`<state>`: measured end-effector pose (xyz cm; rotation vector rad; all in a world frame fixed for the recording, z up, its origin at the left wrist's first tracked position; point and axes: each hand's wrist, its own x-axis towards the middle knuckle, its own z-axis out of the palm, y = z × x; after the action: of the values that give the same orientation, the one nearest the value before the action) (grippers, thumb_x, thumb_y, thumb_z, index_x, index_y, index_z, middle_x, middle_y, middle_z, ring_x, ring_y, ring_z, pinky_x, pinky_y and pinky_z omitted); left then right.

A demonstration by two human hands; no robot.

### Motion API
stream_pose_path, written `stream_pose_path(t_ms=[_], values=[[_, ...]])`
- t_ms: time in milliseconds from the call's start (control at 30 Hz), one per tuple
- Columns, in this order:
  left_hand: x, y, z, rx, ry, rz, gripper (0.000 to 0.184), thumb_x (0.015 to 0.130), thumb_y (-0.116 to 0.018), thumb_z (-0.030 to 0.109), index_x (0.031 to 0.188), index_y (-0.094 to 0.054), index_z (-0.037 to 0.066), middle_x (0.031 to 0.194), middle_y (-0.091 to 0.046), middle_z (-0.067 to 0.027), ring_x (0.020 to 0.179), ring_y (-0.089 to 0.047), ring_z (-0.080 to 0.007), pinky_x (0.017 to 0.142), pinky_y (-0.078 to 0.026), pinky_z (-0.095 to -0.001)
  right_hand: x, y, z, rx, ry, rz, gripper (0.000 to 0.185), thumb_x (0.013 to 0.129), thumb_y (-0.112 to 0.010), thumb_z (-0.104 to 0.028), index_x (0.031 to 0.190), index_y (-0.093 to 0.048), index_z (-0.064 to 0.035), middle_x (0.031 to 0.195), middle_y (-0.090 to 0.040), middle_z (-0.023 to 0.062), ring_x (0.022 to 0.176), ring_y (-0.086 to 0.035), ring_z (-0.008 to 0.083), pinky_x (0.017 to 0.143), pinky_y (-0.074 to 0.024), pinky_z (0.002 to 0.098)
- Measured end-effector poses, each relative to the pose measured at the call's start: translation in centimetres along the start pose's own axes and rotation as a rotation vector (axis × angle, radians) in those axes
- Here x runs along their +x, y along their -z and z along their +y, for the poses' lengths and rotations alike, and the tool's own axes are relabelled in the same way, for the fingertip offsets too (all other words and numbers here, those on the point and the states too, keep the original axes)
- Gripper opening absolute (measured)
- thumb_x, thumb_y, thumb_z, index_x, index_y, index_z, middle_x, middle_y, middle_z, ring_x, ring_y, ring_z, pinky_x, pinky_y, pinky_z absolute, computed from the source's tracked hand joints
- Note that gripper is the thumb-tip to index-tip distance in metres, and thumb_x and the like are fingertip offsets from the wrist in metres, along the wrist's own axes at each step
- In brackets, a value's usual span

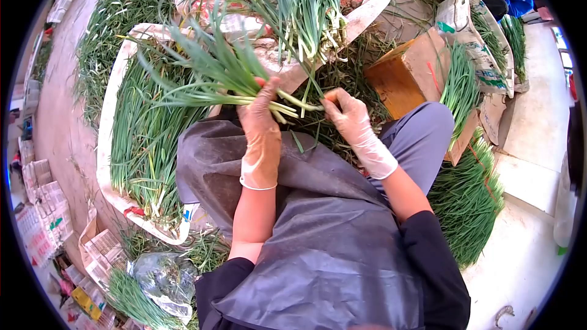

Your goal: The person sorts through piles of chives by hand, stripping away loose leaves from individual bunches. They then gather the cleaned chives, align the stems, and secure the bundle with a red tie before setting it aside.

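My gloved left hand (262,107) is closed around a bunch of garlic chives (214,73), with the green leaves fanning to the left and the pale stem ends pointing right. My gloved right hand (350,116) is just right of those stems, its thumb and fingers pinched on a single chive stalk (312,107). Both gloves are thin and see-through. A larger heap of loose chives (306,6) lies ahead on a pale-rimmed cloth, roots toward me. The leaf tips in my left hand are blurred.
A long pale-edged container of chives (153,128) is on my left. A cardboard box (409,73) stands ahead right, beside white crates (474,36). Tied chives (468,201) lie by my right knee. Leaf scraps (122,18) cover the floor; a plastic bag (162,278) sits lower left.
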<state>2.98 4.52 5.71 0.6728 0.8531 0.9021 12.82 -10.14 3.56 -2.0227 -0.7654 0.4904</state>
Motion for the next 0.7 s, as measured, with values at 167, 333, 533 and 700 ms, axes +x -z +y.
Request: stream_pose_path(t_ms=[167,333,533,700], values=[[0.3,0.0,2.2,-0.185,-0.089,0.003,0.037,0.075,-0.07,-0.002,0.107,-0.05,0.003,0.09,-0.058,-0.0078,0.079,-0.06,-0.0173,0.071,-0.051,-0.0284,-0.2,3.1,3.9,-0.746,0.31,-0.309,0.018,0.08,-0.054,-0.02,0.074,-0.057,-0.0038,0.058,-0.056,0.0174,0.052,-0.058,0.0346,0.049,-0.0467,0.0441],[0.8,1.0,1.3,-0.106,0.032,-0.065,0.03,0.082,-0.065,0.002,0.109,-0.052,0.002,0.087,-0.059,-0.0084,0.071,-0.058,-0.0162,0.066,-0.051,-0.0264,11.6,-3.8,-9.1,-0.827,-0.01,-0.041,0.045,0.085,-0.055,-0.047,0.082,-0.059,-0.0025,0.069,-0.065,0.0118,0.063,-0.066,0.0273,0.055,-0.0519,0.038],[1.6,1.6,0.7,-0.298,0.341,-0.019,0.019,0.082,-0.067,0.008,0.097,-0.055,0.003,0.065,-0.043,0.0014,0.05,-0.037,-0.0078,0.044,-0.03,-0.0228,17.1,-0.7,-2.3,-0.159,-0.448,-0.114,0.024,0.084,-0.055,-0.024,0.092,-0.066,-0.0044,0.079,-0.067,0.0104,0.064,-0.065,0.0187,0.062,-0.0507,0.0297],[0.9,0.7,-2.8,-0.267,0.414,-0.12,0.019,0.08,-0.067,0.006,0.096,-0.057,0.002,0.078,-0.059,-0.0043,0.061,-0.056,-0.0114,0.054,-0.048,-0.0206,7.8,2.7,-7.9,0.424,-0.299,-0.34,0.018,0.09,-0.056,-0.021,0.092,-0.064,-0.0051,0.066,-0.058,-0.0012,0.051,-0.051,0.0055,0.046,-0.0406,0.0183]])
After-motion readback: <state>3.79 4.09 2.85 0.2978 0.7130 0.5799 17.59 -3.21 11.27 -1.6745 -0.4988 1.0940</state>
